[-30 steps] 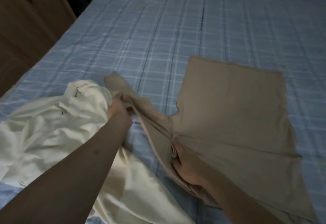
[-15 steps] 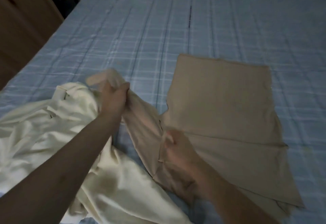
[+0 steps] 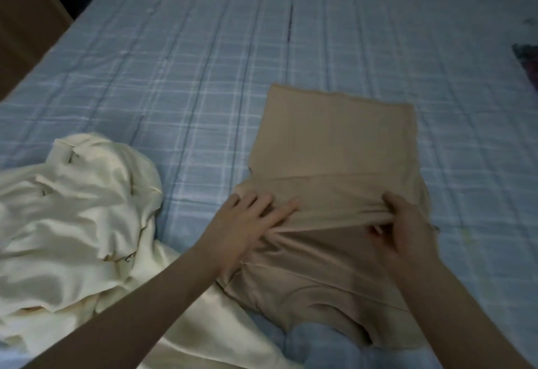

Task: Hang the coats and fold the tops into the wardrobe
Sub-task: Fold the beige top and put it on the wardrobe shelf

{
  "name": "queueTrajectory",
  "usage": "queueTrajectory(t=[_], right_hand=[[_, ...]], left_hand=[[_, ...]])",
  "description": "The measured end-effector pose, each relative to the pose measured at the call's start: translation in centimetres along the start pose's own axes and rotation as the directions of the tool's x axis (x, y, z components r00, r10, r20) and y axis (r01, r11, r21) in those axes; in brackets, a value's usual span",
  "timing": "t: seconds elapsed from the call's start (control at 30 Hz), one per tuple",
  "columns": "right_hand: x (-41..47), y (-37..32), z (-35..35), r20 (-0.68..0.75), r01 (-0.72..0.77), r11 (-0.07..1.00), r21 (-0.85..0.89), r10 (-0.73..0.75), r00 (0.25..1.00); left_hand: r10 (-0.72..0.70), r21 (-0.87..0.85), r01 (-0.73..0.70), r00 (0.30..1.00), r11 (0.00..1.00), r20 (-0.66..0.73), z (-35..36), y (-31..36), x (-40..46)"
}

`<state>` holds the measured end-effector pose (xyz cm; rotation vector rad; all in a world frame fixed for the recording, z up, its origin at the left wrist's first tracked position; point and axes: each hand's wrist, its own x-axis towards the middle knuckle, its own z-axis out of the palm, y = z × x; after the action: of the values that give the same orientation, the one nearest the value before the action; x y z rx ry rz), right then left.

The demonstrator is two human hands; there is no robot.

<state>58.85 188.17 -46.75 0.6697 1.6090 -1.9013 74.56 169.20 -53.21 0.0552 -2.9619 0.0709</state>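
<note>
Tan top (image 3: 334, 141) lies flat on the blue plaid bed (image 3: 189, 63), w/ a sleeve folded across its middle. My left hand (image 3: 250, 223) presses flat on the sleeve, fingers spread. My right hand (image 3: 404, 229) pinches the sleeve's other end. Cream coat (image 3: 78, 208) lies crumpled just left of the top.

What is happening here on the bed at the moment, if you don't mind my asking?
A person is folding a tan top on a bed with a blue plaid cover. The left hand lies flat with spread fingers on the folded-over sleeve, pressing it down. The right hand pinches a bunched fold of the same top. A crumpled cream garment lies on the bed to the left, untouched by either hand.
</note>
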Motion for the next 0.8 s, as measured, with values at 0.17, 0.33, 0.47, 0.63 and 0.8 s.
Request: queueTrajectory(t=[0.17,0.33,0.47,0.63,0.8], right_hand=[[3.4,-0.3,-8.8,-0.089,0.027,0.973,0.229,-0.006,0.996],[4.5,-0.7,-14.8,-0.114,0.057,0.998,-0.025,-0.059,0.992],[4.7,-0.6,-17.0,-0.144,-0.236,0.917,-0.321,0.199,0.969],[3.6,-1.0,-16.7,-0.061,-0.009,0.667,-0.745,-0.055,0.997],[4.8,-0.7,-16.8,-0.125,0.057,0.716,-0.696,-0.198,0.972]], left_hand=[[-0.101,0.1,0.091,0.99,0.991,0.095,2.7,-1.6,-3.6],[-0.047,-0.019,0.055,0.959,0.998,0.28,3.5,-0.5,-5.8],[-0.239,-0.234,0.331,0.906,0.914,0.349,3.1,-0.1,-6.6],[-0.071,-0.203,0.176,0.896,0.963,0.439,2.3,0.6,-6.4],[-0.055,-0.105,0.168,0.74,0.98,0.671,2.9,0.7,-6.2]])
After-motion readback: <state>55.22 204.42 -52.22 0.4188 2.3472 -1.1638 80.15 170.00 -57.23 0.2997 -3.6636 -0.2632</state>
